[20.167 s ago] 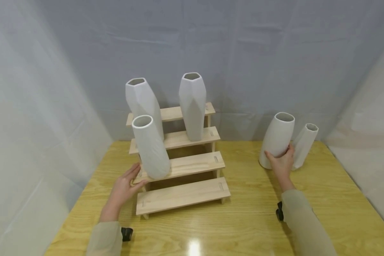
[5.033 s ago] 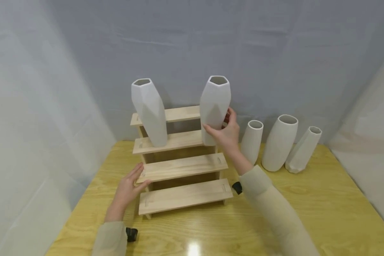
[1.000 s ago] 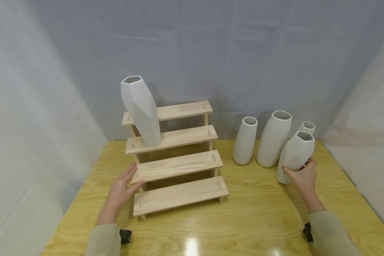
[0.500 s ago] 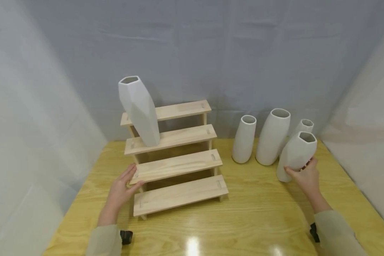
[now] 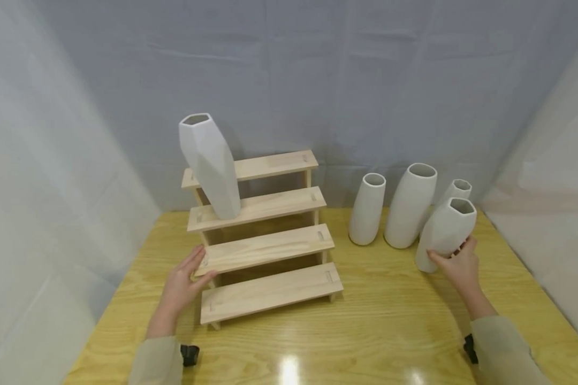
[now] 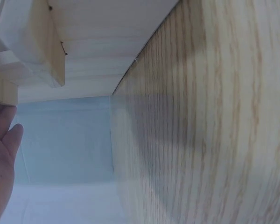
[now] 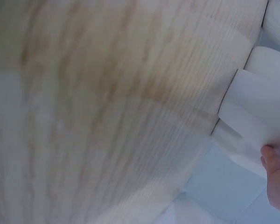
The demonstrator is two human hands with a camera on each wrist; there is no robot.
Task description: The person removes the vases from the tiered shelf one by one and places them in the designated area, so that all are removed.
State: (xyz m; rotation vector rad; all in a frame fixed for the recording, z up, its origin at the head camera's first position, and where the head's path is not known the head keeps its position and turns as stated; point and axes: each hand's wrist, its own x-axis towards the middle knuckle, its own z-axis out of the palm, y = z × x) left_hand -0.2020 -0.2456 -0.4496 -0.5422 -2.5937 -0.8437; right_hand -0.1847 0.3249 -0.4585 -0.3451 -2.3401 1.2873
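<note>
In the head view, my right hand [image 5: 458, 266] grips a white faceted vase [image 5: 442, 232], thumb in front and fingers round its right side. The vase stands on the wooden table [image 5: 375, 326], its base also seen touching the wood in the right wrist view. My left hand [image 5: 180, 286] touches the left end of the second-lowest shelf of a pale wooden stepped stand [image 5: 274, 291], its fingers straight and its thumb spread to the front edge. In the left wrist view the fingers [image 6: 3, 122] lie against the wood. A taller faceted vase [image 5: 212, 166] stands on the stand's left side.
Left of the held vase stand a slim round-mouthed vase [image 5: 367, 211] and a wider one [image 5: 411, 206]. A narrow fluted vase [image 5: 457, 190] is partly hidden behind it. Grey cloth [image 5: 366, 96] hangs behind the table, with pale cloth at both sides.
Since five seconds ago, my right hand has carried the faceted vase from the stand's right side to the table. Earlier, a slim vase left the stand's left for the table. The last half second shows little motion.
</note>
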